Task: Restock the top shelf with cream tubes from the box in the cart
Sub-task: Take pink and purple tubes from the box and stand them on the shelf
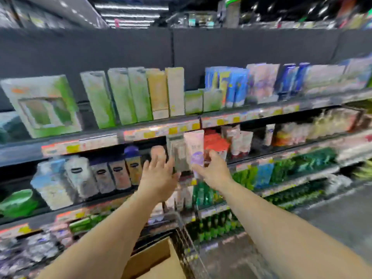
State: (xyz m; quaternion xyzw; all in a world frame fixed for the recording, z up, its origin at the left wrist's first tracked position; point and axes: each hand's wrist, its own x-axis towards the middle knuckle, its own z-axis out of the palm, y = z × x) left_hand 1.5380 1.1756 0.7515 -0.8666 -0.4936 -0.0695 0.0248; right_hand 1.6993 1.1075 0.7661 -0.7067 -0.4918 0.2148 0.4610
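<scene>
The picture is blurred by motion. My right hand (214,171) is raised in front of the shelves and grips a pale pink cream tube (194,147) with a purple label, held upright just below the top shelf's edge (161,128). My left hand (159,174) is beside it with fingers spread, its thumb side against a grey tube (179,155); whether it grips that tube is unclear. The top shelf carries green and yellow cartons (128,95) and blue tubes (233,87). The open cardboard box (153,260) sits in the wire cart (186,240) at the bottom.
The second shelf (84,205) holds bottles and jars on the left and red and white tubes (216,141) on the right. Lower shelves are packed with green bottles (211,224). The aisle floor (332,214) runs along the right.
</scene>
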